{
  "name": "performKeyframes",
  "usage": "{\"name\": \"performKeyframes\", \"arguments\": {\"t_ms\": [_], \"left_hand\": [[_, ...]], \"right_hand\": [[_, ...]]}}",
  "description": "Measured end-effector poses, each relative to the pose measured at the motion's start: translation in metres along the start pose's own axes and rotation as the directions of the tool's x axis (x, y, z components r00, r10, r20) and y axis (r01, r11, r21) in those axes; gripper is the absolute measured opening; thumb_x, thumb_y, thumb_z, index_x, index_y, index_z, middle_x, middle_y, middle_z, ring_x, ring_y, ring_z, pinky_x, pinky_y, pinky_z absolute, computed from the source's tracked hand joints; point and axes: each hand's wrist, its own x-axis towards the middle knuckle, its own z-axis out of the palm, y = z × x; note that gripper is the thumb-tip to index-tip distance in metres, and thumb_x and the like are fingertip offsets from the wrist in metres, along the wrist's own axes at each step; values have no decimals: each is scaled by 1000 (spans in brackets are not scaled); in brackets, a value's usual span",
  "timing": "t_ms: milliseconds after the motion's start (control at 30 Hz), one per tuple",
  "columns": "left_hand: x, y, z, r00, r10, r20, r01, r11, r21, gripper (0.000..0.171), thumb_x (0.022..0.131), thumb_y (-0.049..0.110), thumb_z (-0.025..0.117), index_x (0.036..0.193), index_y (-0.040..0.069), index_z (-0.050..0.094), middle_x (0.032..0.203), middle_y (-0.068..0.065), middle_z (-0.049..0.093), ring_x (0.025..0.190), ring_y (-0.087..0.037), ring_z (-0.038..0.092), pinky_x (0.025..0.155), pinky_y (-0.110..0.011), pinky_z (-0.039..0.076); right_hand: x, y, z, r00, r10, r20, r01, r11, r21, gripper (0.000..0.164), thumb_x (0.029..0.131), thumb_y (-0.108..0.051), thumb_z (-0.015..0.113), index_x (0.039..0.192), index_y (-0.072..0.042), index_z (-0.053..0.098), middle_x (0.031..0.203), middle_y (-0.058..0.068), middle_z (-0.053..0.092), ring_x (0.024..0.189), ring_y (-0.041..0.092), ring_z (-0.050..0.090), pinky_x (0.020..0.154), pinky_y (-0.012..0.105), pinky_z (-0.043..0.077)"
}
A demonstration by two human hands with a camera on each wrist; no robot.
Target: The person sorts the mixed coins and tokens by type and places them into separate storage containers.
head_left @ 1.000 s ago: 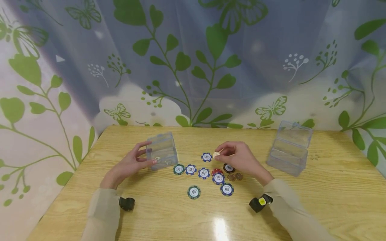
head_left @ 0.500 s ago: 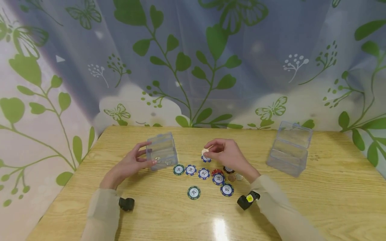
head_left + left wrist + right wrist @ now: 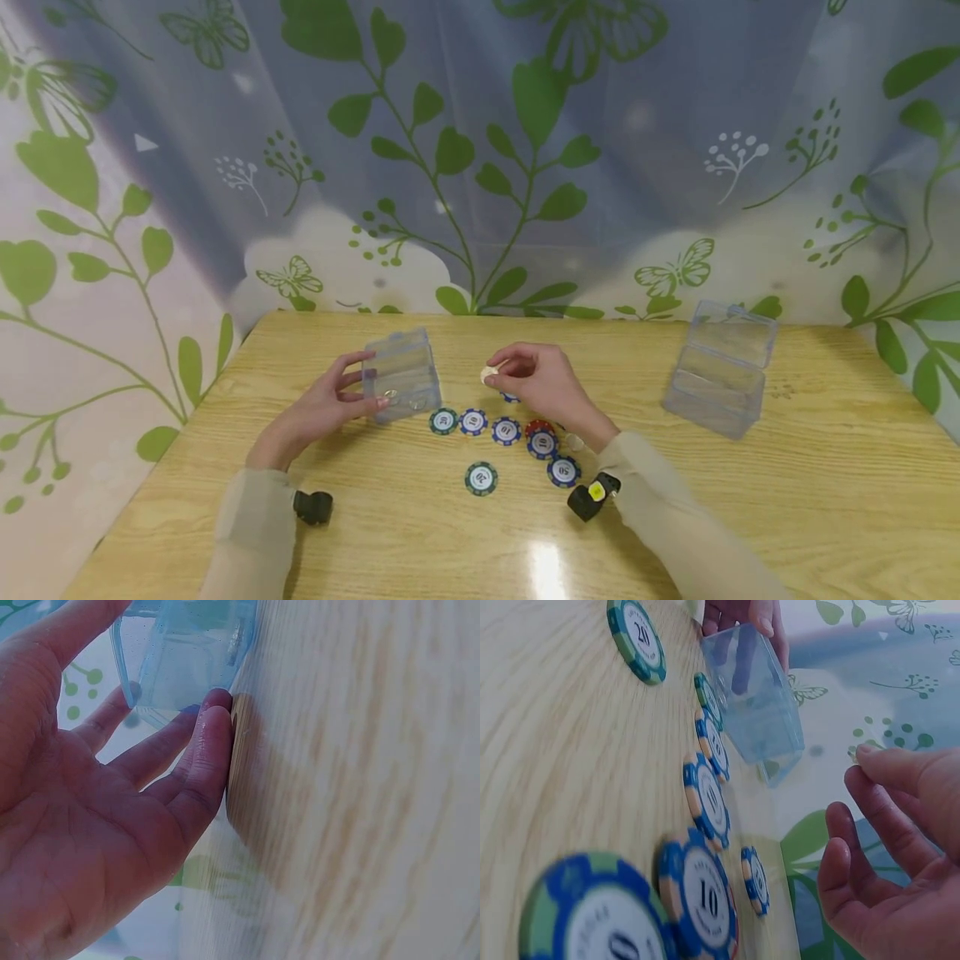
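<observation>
My right hand (image 3: pixel 542 385) is raised over the table. Between thumb and fingertips it pinches a pale round coin (image 3: pixel 489 376). To its left stands a clear plastic box (image 3: pixel 405 367), its lid tipped up at the back. My left hand (image 3: pixel 318 415) holds that box from the left, thumb at the near side and fingers farther back; the left wrist view shows the fingers by the box (image 3: pixel 187 656) close to the tabletop. Two small coins (image 3: pixel 391 396) show low in the box. Under my right hand a blue 10 poker chip (image 3: pixel 510 397) is partly hidden.
Several poker chips lie mid-table, among them a green 20 chip (image 3: pixel 481 478), a blue 50 chip (image 3: pixel 564 471) and a blue 10 chip (image 3: pixel 542 443) overlapping a red chip (image 3: pixel 540 427). A coin (image 3: pixel 575 442) lies near my right wrist. Another clear box (image 3: pixel 718 379) stands open at right.
My right hand has moved left with the coin, passing over the blue 10 chip toward the left box. The left hand and the box have stayed in place.
</observation>
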Motion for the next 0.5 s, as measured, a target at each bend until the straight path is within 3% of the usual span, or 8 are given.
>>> {"name": "performKeyframes", "arguments": {"t_ms": [267, 500], "left_hand": [[0, 2, 0, 1000, 14, 10, -13, 1000, -12, 90, 96, 32, 74, 163, 22, 16, 166, -23, 25, 139, -43, 49, 107, -50, 48], [-1, 0, 0, 1000, 9, 13, -8, 1000, -21, 90, 95, 35, 74, 163, 24, 16, 167, -22, 24, 141, -44, 47, 109, -52, 46]], "right_hand": [[8, -7, 15, 999, 28, -28, -28, 1000, 10, 18, 88, -21, 82, 105, -16, 77, 90, 2, 75, 81, 13, 68, 72, 28, 52], [12, -11, 28, 999, 29, -37, -28, 999, 37, 19, 88, -22, 83, 105, -17, 77, 90, 1, 75, 82, 11, 68, 76, 28, 53]]}}
